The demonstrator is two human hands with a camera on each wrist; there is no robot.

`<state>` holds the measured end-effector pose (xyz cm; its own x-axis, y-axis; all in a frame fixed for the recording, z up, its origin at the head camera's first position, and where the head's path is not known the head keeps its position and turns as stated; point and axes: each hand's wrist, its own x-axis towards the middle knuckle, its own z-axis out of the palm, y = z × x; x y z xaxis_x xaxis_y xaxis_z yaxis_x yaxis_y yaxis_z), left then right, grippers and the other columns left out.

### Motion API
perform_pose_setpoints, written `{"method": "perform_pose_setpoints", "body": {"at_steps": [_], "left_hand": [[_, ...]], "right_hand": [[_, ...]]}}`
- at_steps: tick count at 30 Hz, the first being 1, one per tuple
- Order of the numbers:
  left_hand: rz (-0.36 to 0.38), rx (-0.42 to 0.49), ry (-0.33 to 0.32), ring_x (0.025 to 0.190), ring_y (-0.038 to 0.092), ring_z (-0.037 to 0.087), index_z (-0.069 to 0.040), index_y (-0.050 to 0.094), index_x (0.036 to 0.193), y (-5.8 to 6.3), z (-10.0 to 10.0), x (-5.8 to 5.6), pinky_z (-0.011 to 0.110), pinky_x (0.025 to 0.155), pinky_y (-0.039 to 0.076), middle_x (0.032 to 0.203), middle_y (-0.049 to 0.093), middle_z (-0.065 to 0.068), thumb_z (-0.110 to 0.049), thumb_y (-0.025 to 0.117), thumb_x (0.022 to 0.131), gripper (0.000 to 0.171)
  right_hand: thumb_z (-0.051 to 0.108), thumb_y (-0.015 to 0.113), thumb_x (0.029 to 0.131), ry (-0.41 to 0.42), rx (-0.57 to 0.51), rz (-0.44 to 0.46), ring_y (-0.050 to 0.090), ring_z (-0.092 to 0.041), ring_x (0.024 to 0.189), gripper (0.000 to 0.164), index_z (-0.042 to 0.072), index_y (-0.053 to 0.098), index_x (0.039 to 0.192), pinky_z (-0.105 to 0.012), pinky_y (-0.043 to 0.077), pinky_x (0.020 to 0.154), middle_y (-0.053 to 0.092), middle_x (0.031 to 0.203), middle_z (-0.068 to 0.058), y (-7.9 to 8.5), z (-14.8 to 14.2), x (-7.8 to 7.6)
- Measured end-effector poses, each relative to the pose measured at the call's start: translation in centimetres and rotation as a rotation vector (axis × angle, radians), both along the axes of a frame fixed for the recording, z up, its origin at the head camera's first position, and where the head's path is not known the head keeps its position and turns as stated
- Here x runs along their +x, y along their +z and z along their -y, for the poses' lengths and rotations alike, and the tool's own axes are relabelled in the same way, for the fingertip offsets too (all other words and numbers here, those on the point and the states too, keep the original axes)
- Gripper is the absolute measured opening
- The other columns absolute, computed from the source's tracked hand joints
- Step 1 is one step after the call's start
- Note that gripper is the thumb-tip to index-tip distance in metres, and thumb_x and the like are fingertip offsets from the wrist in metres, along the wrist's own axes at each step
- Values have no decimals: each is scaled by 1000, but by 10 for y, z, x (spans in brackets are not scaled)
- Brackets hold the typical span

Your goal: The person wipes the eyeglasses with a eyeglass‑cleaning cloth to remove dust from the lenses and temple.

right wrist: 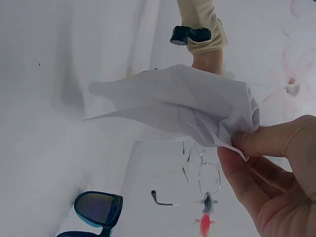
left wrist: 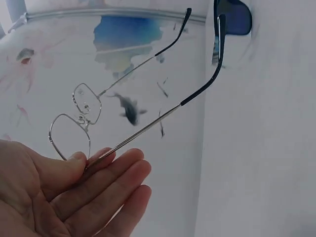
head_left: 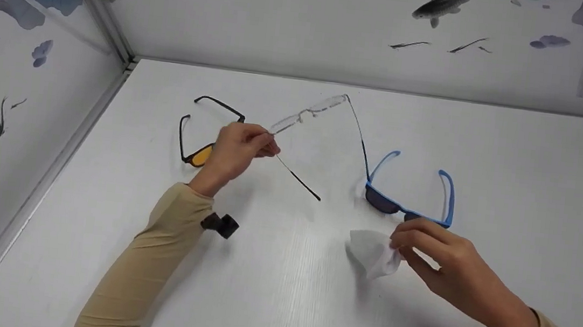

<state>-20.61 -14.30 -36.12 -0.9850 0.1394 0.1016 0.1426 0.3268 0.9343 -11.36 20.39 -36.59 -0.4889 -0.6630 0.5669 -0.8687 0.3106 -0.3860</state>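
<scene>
My left hand (head_left: 241,150) pinches thin wire-framed eyeglasses (head_left: 308,115) at one hinge corner and holds them raised over the table. In the left wrist view the thumb and fingertips grip the eyeglasses (left wrist: 69,136) where lens rim and temple meet; both dark-tipped temples are unfolded. My right hand (head_left: 454,267) pinches a white cloth (head_left: 375,252) by one edge, and the rest hangs loose above the table. Seen from the right wrist, the cloth (right wrist: 173,103) drapes in folds from thumb and forefinger. It hides part of the left hand there.
Blue-framed sunglasses (head_left: 399,208) lie with temples unfolded just beyond the right hand. Black glasses with yellow lenses (head_left: 199,155) lie behind the left hand, partly covered by it. White panels with painted fish (head_left: 443,6) border the white table (head_left: 267,291) at the back and left.
</scene>
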Motion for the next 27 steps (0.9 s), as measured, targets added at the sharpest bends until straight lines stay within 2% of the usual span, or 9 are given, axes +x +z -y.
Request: {"method": "perform_pose_setpoints", "body": {"at_steps": [4,7,10,14,17,20,25,27], "left_hand": [[-178,-56,82,85,68,25,10,69,91,3,16,-9,25,80,53,87,69,18,5,54,96,16],[-264,-111,120,82,69,28,12,68,92,-1,21,-19,26,76,54,87,69,21,7,54,95,16],[-320,-215,153,80,70,28,12,68,94,-6,23,-28,29,73,56,89,69,22,6,54,95,16],[-409,-439,184,78,70,27,8,69,96,-8,25,-38,34,72,55,89,71,18,-1,56,97,16],[-485,-611,138,79,69,28,7,68,98,-8,26,-41,36,72,54,90,71,18,-4,57,97,16],[-531,-740,54,82,69,29,7,67,99,-5,27,-41,36,73,55,93,71,18,-5,58,96,15],[-476,-833,-111,89,68,29,7,68,99,-2,28,-39,35,78,54,96,70,17,1,60,94,11],[-437,-866,-175,95,67,30,7,69,100,-2,29,-38,35,82,54,104,69,18,4,61,92,12]], "right_hand": [[22,47,101,-8,-13,-9,61,-18,88,24,7,66,98,-13,49,78,62,100,-5,-3,-3,-1],[22,47,100,-15,-20,-2,61,-17,87,25,7,66,98,-13,48,78,62,100,-5,-5,-5,-2],[22,48,100,-16,-26,4,61,-17,87,24,7,66,97,-13,48,78,62,100,-5,-7,-6,-2],[21,49,100,-14,-32,17,61,-17,88,23,7,66,97,-13,49,78,62,100,-6,-9,-7,-3],[22,49,99,-20,-35,29,61,-17,88,23,7,66,98,-13,49,78,63,100,-5,-10,-8,-4],[22,49,99,-20,-39,34,61,-16,87,22,7,66,98,-13,48,78,63,99,-5,-12,-9,-4],[21,50,99,-14,-59,36,61,-16,86,21,6,66,97,-12,48,77,63,98,-6,-13,-11,-4],[21,51,99,-13,-65,39,60,-15,85,21,6,66,97,-12,48,77,63,98,-5,-13,-11,-5]]}}
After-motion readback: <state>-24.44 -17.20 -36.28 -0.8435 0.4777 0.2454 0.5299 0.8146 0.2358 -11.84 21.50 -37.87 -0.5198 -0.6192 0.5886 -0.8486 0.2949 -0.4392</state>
